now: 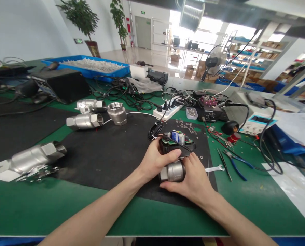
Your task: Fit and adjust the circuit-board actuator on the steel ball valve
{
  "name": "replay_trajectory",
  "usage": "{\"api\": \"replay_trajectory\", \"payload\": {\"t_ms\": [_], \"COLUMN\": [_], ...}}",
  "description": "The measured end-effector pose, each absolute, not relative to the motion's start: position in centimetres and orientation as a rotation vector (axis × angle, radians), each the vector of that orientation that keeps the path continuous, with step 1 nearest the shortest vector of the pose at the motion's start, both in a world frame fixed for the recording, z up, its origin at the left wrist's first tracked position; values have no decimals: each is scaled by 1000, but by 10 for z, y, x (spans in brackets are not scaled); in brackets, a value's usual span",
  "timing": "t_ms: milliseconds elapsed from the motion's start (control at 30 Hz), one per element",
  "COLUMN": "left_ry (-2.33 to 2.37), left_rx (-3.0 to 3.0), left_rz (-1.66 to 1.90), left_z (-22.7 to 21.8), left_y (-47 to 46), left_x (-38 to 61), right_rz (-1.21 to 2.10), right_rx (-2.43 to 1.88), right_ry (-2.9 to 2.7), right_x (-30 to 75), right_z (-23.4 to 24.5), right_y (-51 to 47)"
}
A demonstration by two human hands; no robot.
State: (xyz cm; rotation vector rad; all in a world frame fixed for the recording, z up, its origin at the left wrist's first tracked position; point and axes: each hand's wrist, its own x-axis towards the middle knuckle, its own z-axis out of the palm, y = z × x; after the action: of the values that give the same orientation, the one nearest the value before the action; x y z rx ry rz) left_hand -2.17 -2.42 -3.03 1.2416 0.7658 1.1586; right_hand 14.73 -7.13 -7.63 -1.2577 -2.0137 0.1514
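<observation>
My left hand is closed round the left side of a black housing, its thumb lying along the near face. An open circuit board with blue and grey capacitors shows in the top of that housing. Just below it, my right hand grips a metal valve body, thumb at the near side and fingers near the housing. The valve body sits directly under the housing; whether the two are joined is hidden by my hands. An open-end wrench lies right of my right hand.
Metal valves and a fitting stand on the left of the black mat. Small rings lie scattered behind the housing. Tweezers and pliers lie at right. A power strip with cables stands behind.
</observation>
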Motion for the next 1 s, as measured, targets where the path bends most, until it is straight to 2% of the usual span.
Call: {"api": "replay_trajectory", "payload": {"t_ms": [333,567,733,1000], "left_ry": [803,677,644,567], "left_rx": [1168,995,974,932], "left_rz": [1224,1338,1280,1209], "left_z": [-32,-18,-18,-23], "left_y": [-20,-12,-10,-6], "left_x": [-17,-24,-28,-38], "right_rz": [256,326,455,437], "right_rx": [-1257,-1260,-1197,-1183], "right_ry": [-2003,-2087,-2188,-2199], "right_x": [147,155,167,166], "right_z": [-69,-63,-59,-60], "right_y": [-73,-72,-67,-69]}}
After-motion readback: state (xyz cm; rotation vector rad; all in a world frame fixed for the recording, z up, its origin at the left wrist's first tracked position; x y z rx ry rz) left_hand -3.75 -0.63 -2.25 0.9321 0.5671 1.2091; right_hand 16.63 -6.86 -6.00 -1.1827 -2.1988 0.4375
